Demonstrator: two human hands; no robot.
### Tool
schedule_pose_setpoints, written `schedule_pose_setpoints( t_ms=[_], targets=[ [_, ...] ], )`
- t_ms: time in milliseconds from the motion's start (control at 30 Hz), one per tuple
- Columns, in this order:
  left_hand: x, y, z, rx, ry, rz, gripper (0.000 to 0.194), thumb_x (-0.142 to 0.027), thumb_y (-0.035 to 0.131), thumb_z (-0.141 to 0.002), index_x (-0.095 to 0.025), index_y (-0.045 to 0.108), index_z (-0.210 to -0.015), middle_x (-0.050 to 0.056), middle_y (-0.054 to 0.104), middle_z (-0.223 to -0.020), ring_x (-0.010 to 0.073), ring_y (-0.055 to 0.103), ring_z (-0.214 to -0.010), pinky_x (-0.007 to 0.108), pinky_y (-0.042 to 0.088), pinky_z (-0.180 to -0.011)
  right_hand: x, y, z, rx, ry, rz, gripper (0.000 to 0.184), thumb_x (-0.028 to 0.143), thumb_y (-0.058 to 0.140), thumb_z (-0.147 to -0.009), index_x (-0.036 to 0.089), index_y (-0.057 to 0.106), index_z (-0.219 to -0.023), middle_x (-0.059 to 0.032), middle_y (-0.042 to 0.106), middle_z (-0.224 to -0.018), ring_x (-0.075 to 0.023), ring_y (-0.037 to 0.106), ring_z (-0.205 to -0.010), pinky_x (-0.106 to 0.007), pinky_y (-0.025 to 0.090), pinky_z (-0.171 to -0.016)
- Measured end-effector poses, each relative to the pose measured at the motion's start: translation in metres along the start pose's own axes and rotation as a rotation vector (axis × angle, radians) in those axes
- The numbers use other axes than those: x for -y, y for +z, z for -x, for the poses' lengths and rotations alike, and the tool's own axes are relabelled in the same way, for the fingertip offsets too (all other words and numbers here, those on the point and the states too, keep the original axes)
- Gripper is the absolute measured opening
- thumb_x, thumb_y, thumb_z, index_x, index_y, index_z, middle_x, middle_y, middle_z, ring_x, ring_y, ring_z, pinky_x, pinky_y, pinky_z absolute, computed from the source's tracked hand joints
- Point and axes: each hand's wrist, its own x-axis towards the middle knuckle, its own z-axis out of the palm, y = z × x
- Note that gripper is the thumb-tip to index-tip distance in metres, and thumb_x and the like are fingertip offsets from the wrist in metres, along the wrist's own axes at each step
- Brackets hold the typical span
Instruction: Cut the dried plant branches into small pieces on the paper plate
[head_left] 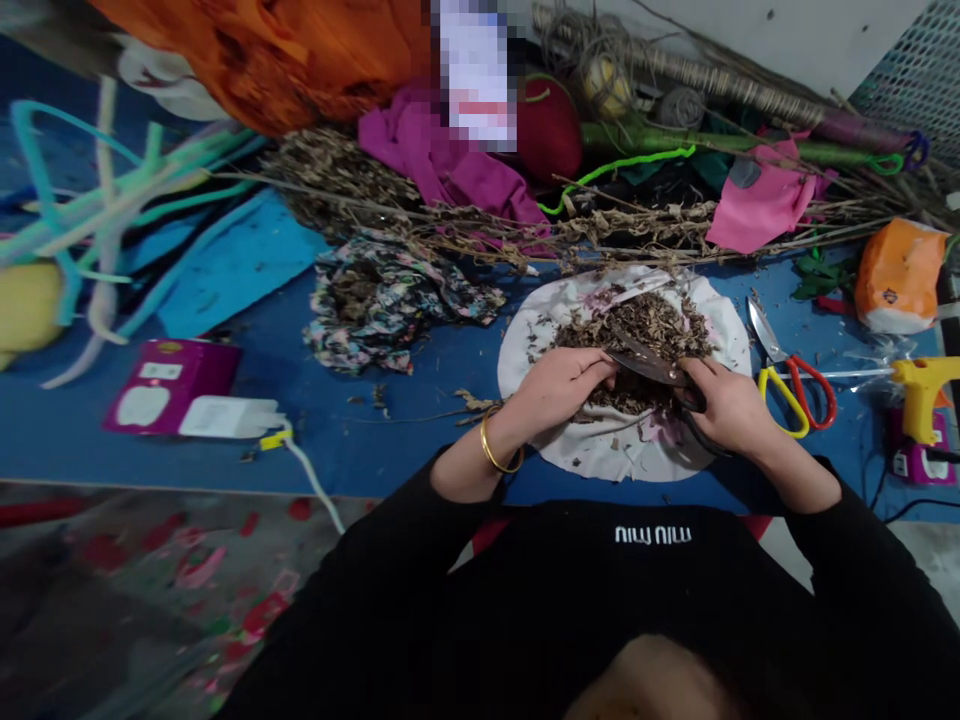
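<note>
1. Two bare hands are at work over the white cloth [615, 462]. The right hand [721, 400] is wrapped round the handles of the dark scissors [651, 364], near the cloth's right side.
2. Left hand [564, 388], gold bangle [491, 452] on the wrist, has thumb and fingers pinched together by the blade tips. Can't tell if there's a bit of leaf between them, sorry.
3. Dark scissors lie slantwise above the middle of the white cloth, right over the crumbled dry leaves [667, 315]. Looks like the snipping stage to me. A cut from here calls for a steady pinch, left fingertips clear of the edges and the blades kept above the cloth.
4. Just right of the white cloth: red-and-yellow scissors [763, 328], then a yellow glue gun [919, 385] further right.
5. Left of it: a crumpled floral cloth [450, 290] with dry bits in it, and a purple box [217, 365] well apart, further left.
6. Beyond the white cloth: long dry stems [600, 222], with a pink cloth [757, 200] beyond its right side.
</note>
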Motion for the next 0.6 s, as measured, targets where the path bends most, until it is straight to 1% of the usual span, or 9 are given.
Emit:
schedule_pose_setpoints(
  t_ms=[167, 333, 500, 600],
  targets=[
    [-0.0002, -0.0004, 0.0011, -0.008, -0.020, 0.026, 0.035, -0.036, 0.045, -0.096, -0.019, 0.066, -0.073, 0.000, 0.061, -0.060, 0.0156, 0.057, -0.059, 0.026, 0.039, -0.058, 0.0041, -0.0013, 0.0004, 0.028, 0.025, 0.007, 0.051, 0.027, 0.049, -0.091, 0.015, 0.056, -0.140, -0.0139, 0.068, -0.121, -0.0256, 0.065, -0.099, -0.032, 0.045, -0.074],
    [-0.0003, 0.0020, -0.0015, 0.021, -0.016, -0.003, 0.032, -0.029, 0.045, -0.094, -0.019, 0.067, -0.073, 0.000, 0.060, -0.058, 0.0156, 0.059, -0.062, 0.026, 0.039, -0.060, 0.0078, 0.0002, -0.0011, -0.011, 0.033, 0.057, 0.054, 0.031, 0.050, -0.092, 0.015, 0.052, -0.143, -0.0152, 0.065, -0.122, -0.0266, 0.065, -0.099, -0.033, 0.045, -0.072],
    [-0.0033, 0.0009, -0.0010, 0.013, -0.047, 0.025, 0.034, -0.033, 0.045, -0.095, -0.019, 0.066, -0.072, -0.001, 0.056, -0.055, 0.0146, 0.055, -0.059, 0.026, 0.036, -0.059, 0.0061, 0.0036, -0.0018, 0.026, 0.033, 0.066, 0.052, 0.026, 0.049, -0.091, 0.015, 0.053, -0.141, -0.0145, 0.065, -0.121, -0.0260, 0.065, -0.097, -0.033, 0.044, -0.072],
    [-0.0040, -0.0002, -0.0004, 0.017, -0.057, 0.042, 0.033, -0.032, 0.046, -0.095, -0.019, 0.065, -0.072, -0.001, 0.057, -0.055, 0.0144, 0.054, -0.058, 0.026, 0.036, -0.058, 0.0062, 0.0028, -0.0015, 0.031, 0.027, 0.058, 0.052, 0.027, 0.049, -0.091, 0.015, 0.053, -0.141, -0.0145, 0.065, -0.122, -0.0258, 0.065, -0.098, -0.033, 0.044, -0.072]
  ],
)
